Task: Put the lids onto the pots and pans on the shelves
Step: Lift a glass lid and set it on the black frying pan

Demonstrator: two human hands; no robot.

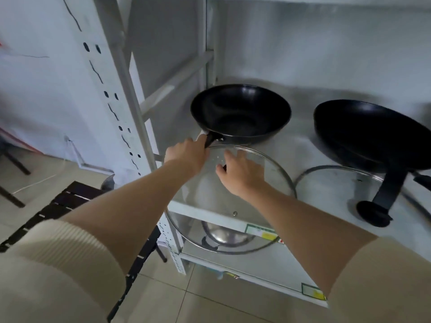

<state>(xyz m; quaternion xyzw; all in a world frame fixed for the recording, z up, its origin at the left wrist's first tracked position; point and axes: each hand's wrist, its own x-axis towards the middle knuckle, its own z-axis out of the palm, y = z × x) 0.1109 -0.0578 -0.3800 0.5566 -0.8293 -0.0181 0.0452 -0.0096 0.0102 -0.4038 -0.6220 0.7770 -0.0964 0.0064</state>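
A black wok stands at the left of a steel shelf. My left hand grips its black handle at the shelf's front left corner. My right hand holds the knob of a large glass lid, which hangs tilted in front of the wok and over the shelf's front edge. A second black wok sits at the right, its handle pointing forward. Another glass lid lies flat on the shelf under that wok's front edge.
A white upright post with slots frames the shelf on the left. A steel pot shows on the lower shelf through the lid. A dark slatted stool stands on the tiled floor at the left.
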